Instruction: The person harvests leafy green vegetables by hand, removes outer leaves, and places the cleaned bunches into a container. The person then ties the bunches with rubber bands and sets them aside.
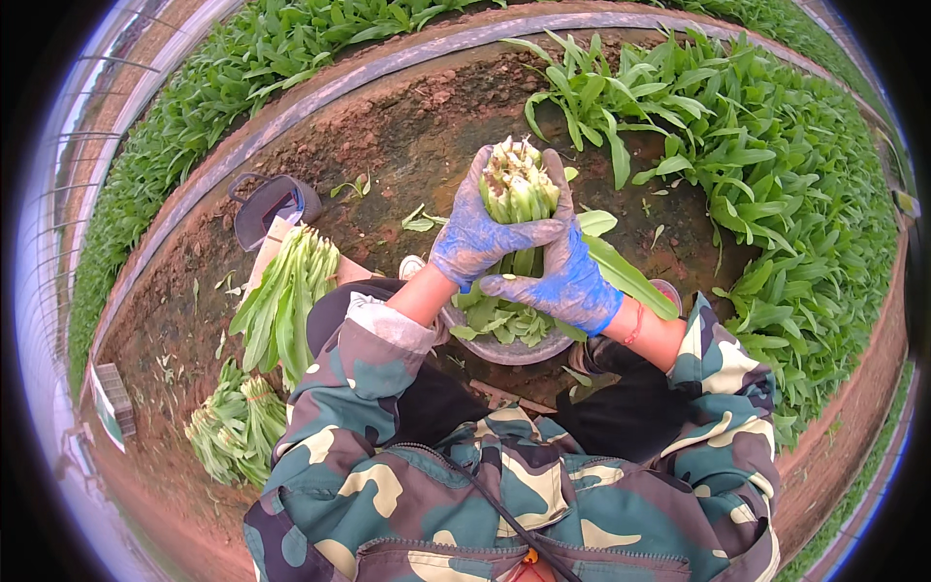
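Observation:
Both hands wear soiled blue gloves and clasp one bundle of leafy greens point(518, 190), its pale cut stem ends pointing up and away from me. My left hand point(484, 225) wraps the bundle from the left. On the right side my right hand point(560, 254) presses against it, thumb reaching across below. Leaves of the bundle hang down beneath the hands, partly hidden by them. Under these stands a round grey basin point(509, 354) with loose green leaves point(502, 320) in it. One long leaf point(629, 276) sticks out to the right of my right wrist.
At left, a pile of greens point(291, 291) lies on a board point(268, 247) beside a dark handled basket point(254, 211). Tied bundles point(240, 429) rest on the soil nearer me. A crate point(115, 396) stands far left. Dense growing greens point(785, 160) border the right.

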`<state>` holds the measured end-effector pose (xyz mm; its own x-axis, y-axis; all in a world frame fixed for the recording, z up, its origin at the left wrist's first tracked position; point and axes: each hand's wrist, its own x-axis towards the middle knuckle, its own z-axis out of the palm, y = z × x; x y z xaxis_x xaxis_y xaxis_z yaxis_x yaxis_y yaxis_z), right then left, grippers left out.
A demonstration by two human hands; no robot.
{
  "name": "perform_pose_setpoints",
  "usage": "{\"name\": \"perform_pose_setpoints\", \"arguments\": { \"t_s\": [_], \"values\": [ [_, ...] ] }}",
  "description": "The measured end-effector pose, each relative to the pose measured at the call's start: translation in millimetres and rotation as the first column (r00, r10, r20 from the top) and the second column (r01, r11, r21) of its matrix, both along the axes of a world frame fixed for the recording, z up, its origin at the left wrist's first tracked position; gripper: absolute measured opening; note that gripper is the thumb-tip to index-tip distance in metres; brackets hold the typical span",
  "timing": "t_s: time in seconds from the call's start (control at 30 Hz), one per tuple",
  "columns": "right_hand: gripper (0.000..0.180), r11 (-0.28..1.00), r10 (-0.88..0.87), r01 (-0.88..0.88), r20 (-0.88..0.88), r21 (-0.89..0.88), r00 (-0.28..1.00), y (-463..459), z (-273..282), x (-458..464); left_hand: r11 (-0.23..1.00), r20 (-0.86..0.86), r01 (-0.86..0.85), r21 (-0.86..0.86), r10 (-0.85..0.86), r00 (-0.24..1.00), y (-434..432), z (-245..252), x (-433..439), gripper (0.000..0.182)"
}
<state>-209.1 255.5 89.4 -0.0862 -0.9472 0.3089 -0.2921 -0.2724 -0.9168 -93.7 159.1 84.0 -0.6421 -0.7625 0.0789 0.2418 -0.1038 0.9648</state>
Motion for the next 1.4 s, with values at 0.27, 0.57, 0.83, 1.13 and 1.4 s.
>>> {"name": "perform_pose_setpoints", "arguments": {
  "t_s": [0.27, 0.57, 0.83, 1.13, 1.4],
  "values": [
    [0.104, 0.984, 0.175, -0.173, -0.036, 0.053, 0.984, -5.4, 17.2, -36.7, 0.993, -0.002, -0.022, 0.115, 0.022, 1.000, -7.9, 11.1, -1.1, 0.067],
    [0.084, 0.986, 0.163, -0.163, -0.014, 0.036, 0.986, -1.3, 18.1, -41.8, 0.983, 0.022, -0.044, 0.179, 0.041, 0.999, -7.7, 15.3, -10.4, 0.060],
    [0.048, 0.999, 0.017, -0.027, -0.264, -0.031, 0.964, -11.5, 2.9, -75.0, 0.981, 0.008, -0.017, 0.191, 0.016, 1.000, -7.4, 14.0, -18.3, 0.059],
    [0.044, 0.999, -0.015, 0.024, -0.195, 0.047, 0.981, -8.1, 9.5, -69.1, 0.994, 0.052, -0.105, 0.010, 0.105, 0.993, -10.3, 5.4, -14.4, 0.062],
    [0.022, 0.953, -0.278, 0.217, -0.326, -0.212, 0.903, -9.6, 44.5, -56.4, 0.930, 0.161, -0.209, -0.303, 0.266, 0.950, -7.9, 4.2, -13.3, 0.064]
  ]
}}
